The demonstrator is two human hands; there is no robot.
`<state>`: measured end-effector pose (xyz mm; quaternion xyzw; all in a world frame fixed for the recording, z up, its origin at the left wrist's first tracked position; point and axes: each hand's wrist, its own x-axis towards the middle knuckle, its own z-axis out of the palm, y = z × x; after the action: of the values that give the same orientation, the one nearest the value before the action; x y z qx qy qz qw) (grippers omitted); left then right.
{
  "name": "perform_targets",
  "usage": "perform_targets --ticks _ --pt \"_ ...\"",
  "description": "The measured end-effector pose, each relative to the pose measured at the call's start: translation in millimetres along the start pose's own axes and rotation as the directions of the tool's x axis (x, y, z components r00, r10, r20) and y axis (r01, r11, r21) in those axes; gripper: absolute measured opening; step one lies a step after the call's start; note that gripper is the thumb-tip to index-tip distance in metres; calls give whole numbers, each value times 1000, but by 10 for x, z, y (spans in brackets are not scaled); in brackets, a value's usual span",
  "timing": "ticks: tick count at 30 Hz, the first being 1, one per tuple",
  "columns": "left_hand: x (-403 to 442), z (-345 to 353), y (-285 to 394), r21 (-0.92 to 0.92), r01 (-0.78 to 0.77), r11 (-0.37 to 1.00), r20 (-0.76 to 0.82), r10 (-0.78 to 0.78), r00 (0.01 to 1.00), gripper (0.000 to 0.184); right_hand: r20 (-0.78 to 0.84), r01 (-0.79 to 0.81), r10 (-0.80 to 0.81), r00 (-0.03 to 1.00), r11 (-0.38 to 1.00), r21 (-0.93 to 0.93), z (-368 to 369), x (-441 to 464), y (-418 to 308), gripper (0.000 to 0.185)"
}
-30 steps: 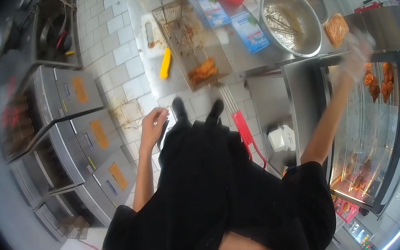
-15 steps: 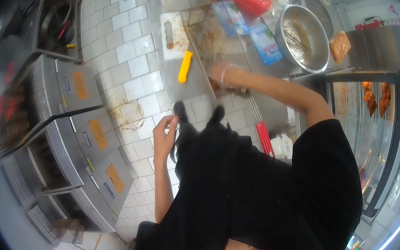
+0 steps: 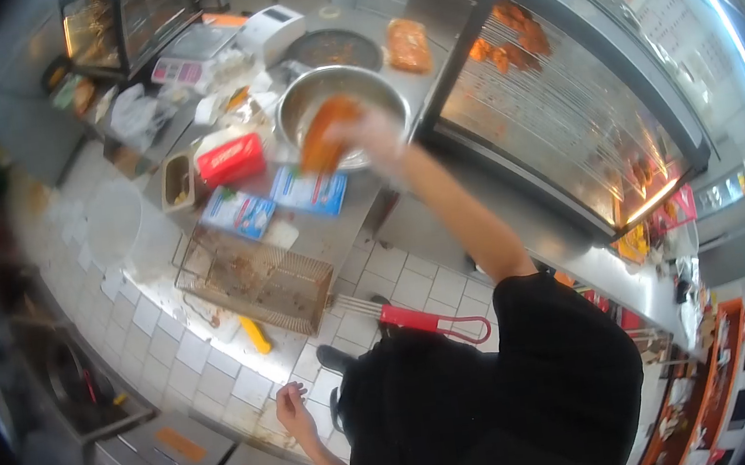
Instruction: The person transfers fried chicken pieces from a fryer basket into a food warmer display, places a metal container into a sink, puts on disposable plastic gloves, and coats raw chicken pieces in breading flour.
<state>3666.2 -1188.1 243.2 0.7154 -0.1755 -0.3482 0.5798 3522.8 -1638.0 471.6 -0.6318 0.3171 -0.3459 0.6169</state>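
My right hand (image 3: 376,145), in a clear glove and blurred by motion, grips a piece of fried chicken (image 3: 326,135) over the front of the steel bowl (image 3: 384,93). Low on the left, my left hand (image 3: 293,407) hangs above the floor with its fingers loosely apart and nothing in it. The wire fryer basket (image 3: 254,278), with its red handle (image 3: 419,319), lies on the steel counter and holds only crumbs. Inside the glass display cabinet (image 3: 555,138) several fried pieces (image 3: 511,37) sit on the rack.
Two blue-and-white packs (image 3: 311,191) and a red box (image 3: 231,159) lie between basket and bowl. A yellow-handled tool (image 3: 255,334) is at the counter edge. Behind the bowl are a round dark tray (image 3: 333,51) and a wrapped orange pack (image 3: 407,46).
The view has turned toward the cabinet. My right hand went from the cabinet side to the basket, took the chicken piece there and carried it over to the bowl.
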Motion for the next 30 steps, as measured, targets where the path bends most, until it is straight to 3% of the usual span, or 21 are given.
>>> perform_targets --ticks 1,2,4,5,7,8,9,10,11,13,14,16,18,23,30 --pt "-192 -17 115 49 5 999 -7 -4 1000 22 -178 76 -43 983 980 185 -387 53 -5 57" --pt "-176 -9 176 91 -1 996 2 1 1000 22 -322 91 -4 947 962 256 -924 212 35 50" --pt "-178 -24 242 103 -32 994 1 32 999 21 -531 390 -105 841 797 461 -1497 131 -263 34" --pt "-179 19 296 102 -44 994 -13 46 999 21 -596 499 -131 792 701 509 -1933 232 -274 29" --pt "-214 123 390 131 -33 991 -26 36 999 22 -556 585 -305 773 682 439 -2637 345 -356 27" --pt "-192 138 323 122 -36 992 -15 38 999 22 -560 587 -303 771 678 442 -2902 465 -398 27" --pt "-199 155 306 114 -39 993 -8 41 999 22 -749 598 -44 661 634 491 -3137 600 -469 28" --pt "-211 187 324 121 -41 992 -12 42 999 22 -839 620 235 490 582 525 -3347 718 -519 29" --pt "-230 231 336 136 -38 990 -14 40 999 22 -836 619 240 493 579 531 -3556 822 -570 29" --pt "-286 296 353 160 -29 987 -16 31 999 22 -690 631 57 722 354 690 -3848 921 -587 32" --pt "-294 319 351 150 -20 988 -26 24 999 22 -691 631 67 720 351 692 -3774 860 -634 32" --pt "-282 356 340 142 -14 990 -39 20 999 22 -766 691 193 613 340 638 -3374 697 -925 36" --pt "-306 390 309 121 -16 993 -53 22 998 22 -762 677 196 617 362 641 -3651 806 -634 37" --pt "-290 487 354 143 -36 989 -11 38 999 23 -796 615 94 598 583 531 -3666 764 -316 41" --pt "-154 612 569 230 -66 971 93 46 995 25 -787 524 -72 613 782 337 -3731 645 -82 44"
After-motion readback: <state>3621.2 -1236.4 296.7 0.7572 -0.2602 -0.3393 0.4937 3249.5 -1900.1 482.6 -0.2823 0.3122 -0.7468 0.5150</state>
